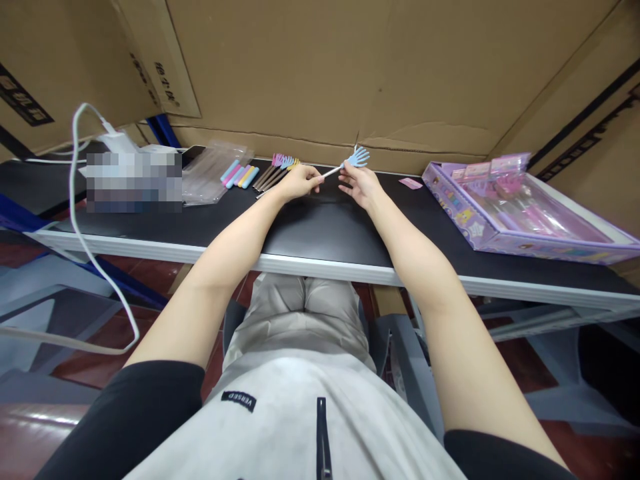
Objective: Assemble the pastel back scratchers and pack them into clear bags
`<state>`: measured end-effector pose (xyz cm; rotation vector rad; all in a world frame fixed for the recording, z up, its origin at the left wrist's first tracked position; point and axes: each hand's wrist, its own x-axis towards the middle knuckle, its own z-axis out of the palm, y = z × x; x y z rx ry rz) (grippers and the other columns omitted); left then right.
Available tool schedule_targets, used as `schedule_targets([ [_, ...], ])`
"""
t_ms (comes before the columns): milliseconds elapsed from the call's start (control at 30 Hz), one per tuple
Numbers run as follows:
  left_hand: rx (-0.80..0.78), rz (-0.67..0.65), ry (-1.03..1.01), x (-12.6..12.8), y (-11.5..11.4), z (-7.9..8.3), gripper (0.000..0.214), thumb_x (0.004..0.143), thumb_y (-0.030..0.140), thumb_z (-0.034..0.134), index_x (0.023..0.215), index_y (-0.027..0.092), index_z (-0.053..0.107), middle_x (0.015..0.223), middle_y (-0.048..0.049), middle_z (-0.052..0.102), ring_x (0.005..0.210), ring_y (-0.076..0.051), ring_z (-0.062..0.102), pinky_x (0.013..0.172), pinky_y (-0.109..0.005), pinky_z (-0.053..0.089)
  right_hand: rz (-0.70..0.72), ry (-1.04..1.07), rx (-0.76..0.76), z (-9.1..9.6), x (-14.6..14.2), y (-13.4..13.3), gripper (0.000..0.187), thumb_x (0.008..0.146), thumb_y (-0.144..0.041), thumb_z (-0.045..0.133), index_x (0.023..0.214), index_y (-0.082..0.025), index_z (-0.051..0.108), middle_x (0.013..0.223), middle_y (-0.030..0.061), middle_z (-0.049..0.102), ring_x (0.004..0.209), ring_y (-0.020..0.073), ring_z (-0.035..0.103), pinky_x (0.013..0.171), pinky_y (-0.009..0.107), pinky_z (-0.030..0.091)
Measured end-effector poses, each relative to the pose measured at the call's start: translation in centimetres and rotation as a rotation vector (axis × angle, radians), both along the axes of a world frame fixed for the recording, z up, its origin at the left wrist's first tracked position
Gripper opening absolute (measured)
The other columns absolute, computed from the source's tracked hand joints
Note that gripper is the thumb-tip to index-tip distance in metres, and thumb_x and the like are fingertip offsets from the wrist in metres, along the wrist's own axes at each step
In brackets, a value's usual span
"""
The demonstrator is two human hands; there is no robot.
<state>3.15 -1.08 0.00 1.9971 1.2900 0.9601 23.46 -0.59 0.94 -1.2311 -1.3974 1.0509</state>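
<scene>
From my end: both hands on one blue hand-shaped back scratcher [358, 158], held up over the far part of the black surface [325, 230], near the cardboard wall [320, 80]. Left grip [302, 182]: thumb and fingertips together on the end of the silver rod [332, 171]. Right grip [362, 186]: thumb and index clamped where rod meets blue head, remaining fingers loosely bent, spread a bit, below it. Rod tilts up toward the right; blue prongs point right, clear of the fingers.

Just left of the left grip: scratcher rods [270, 177] in a row, pink, blue and yellow heads at the far end. Beside those, pastel handles [240, 175], side by side, partly against clear plastic sleeves [205, 179]. Right side: small pink card [411, 183] flat on the surface, then an open purple display box [530, 249] with packaged pink items inside, too glossy for me to identify.
</scene>
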Motion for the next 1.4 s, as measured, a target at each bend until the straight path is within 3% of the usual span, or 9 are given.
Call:
schedule_targets([
  [100, -0.028, -0.024, -0.082, 0.0, -0.2, 0.2, 0.022, 0.102, 0.023, 0.077, 0.083, 0.017, 0.068, 0.072, -0.002, 0.071, 0.057, -0.01, 0.057, 0.065, -0.024, 0.05, 0.002, 0.16, -0.038, 0.3, -0.4, -0.5, 0.048, 0.087, -0.064, 0.095, 0.094, -0.026, 0.066, 0.099, 0.002, 0.079, 0.108, 0.0215, 0.077, 0.108, 0.048, 0.063],
  [200, -0.032, -0.027, -0.112, 0.2, -0.5, 0.3, 0.02, 0.101, 0.023, 0.077, 0.083, 0.017, 0.069, 0.07, -0.0016, 0.071, 0.056, -0.01, 0.055, 0.061, -0.022, 0.047, -0.009, 0.235, -0.057, 0.6, -0.6, -0.9, 0.051, 0.084, -0.062, 0.099, 0.09, -0.026, 0.063, 0.088, -0.0017, 0.074, 0.096, 0.0184, 0.075, 0.102, 0.045, 0.064],
  [433, -0.047, -0.007, -0.093, 0.4, -0.9, 0.6, 0.027, 0.102, 0.02, 0.077, 0.077, 0.018, 0.066, 0.069, -0.0015, 0.071, 0.056, -0.01, 0.056, 0.064, -0.024, 0.049, -0.009, 0.258, -0.049, 0.3, -0.7, -0.5, 0.049, 0.085, -0.051, 0.101, 0.088, -0.025, 0.06, 0.082, -0.0057, 0.067, 0.081, 0.0111, 0.067, 0.091, 0.034, 0.062],
  [600, -0.044, -0.005, -0.049, 0.0, -0.7, 0.6, 0.028, 0.101, 0.019, 0.077, 0.075, 0.018, 0.065, 0.069, -0.0016, 0.071, 0.056, -0.01, 0.058, 0.064, -0.024, 0.049, -0.01, 0.253, -0.038, 0.1, -0.6, -0.1, 0.047, 0.085, -0.045, 0.101, 0.088, -0.025, 0.059, 0.082, -0.0059, 0.066, 0.079, 0.0109, 0.066, 0.088, 0.033, 0.061],
  [900, 0.055, 0.014, -0.004, -0.3, 0.2, 0.4, 0.02, 0.098, 0.022, 0.076, 0.08, 0.019, 0.068, 0.075, -0.0031, 0.075, 0.065, -0.015, 0.067, 0.078, -0.029, 0.058, -0.003, 0.257, 0.027, 0.2, -0.6, 0.5, 0.055, 0.079, -0.058, 0.102, 0.088, -0.026, 0.058, 0.083, -0.0051, 0.066, 0.088, 0.0142, 0.069, 0.087, 0.033, 0.06],
  [1067, 0.105, 0.047, 0.012, -0.8, 0.3, 0.9, 0.016, 0.098, 0.022, 0.073, 0.083, 0.019, 0.069, 0.078, -0.0043, 0.075, 0.073, -0.018, 0.07, 0.087, -0.033, 0.059, -0.002, 0.265, 0.063, 1.1, -0.4, 0.5, 0.052, 0.083, -0.058, 0.099, 0.091, -0.026, 0.059, 0.086, -0.0037, 0.065, 0.095, 0.0166, 0.069, 0.091, 0.035, 0.059],
  [1200, 0.149, 0.083, 0.082, -2.0, 0.1, 1.4, 0.011, 0.098, 0.023, 0.07, 0.087, 0.019, 0.073, 0.08, -0.0054, 0.074, 0.084, -0.022, 0.071, 0.094, -0.036, 0.057, -0.016, 0.318, 0.101, 1.7, 1.8, 1.6, 0.045, 0.089, -0.052, 0.096, 0.092, -0.025, 0.06, 0.089, -0.0015, 0.065, 0.098, 0.0169, 0.068, 0.094, 0.034, 0.057],
  [1400, 0.214, 0.198, 0.284, -4.0, 0.0, 2.2, 0.014, 0.099, 0.027, 0.066, 0.093, 0.021, 0.077, 0.09, -0.0074, 0.076, 0.111, -0.029, 0.069, 0.113, -0.043, 0.047, -0.158, 0.237, 0.151, 2.0, 6.5, 5.5, 0.046, 0.101, -0.067, 0.076, 0.092, -0.023, 0.063, 0.105, 0.0052, 0.07, 0.128, 0.0262, 0.071, 0.102, 0.042, 0.059],
])
